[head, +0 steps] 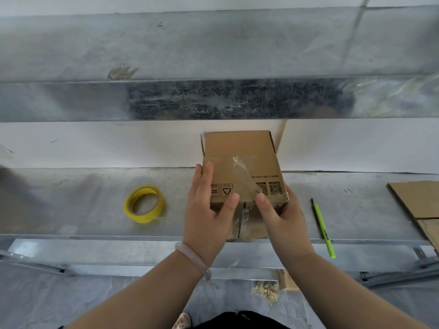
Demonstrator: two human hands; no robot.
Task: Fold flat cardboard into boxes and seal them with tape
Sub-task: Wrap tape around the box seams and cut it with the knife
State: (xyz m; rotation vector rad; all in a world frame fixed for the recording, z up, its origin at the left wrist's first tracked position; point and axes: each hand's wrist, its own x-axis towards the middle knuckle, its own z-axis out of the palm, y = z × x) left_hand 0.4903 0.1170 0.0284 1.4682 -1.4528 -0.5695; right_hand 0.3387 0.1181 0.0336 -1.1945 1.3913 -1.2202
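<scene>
A small brown cardboard box (240, 153) stands on the metal work surface (83, 210), folded up, with clear tape crumpled across its top panel and down the near seam. My left hand (206, 210) holds the box's left side, fingers up along the edge and thumb on the top panel. My right hand (282, 214) grips the near right corner, thumb on top by the printed codes. A yellow roll of tape (144, 204) lies flat to the left of the box, apart from both hands.
A green utility knife (324, 230) lies to the right of the box near the front edge. Flat cardboard sheets (418, 200) are stacked at the far right. A metal wall and ledge (213, 100) rise behind the surface. Scraps (264, 292) lie on the floor below.
</scene>
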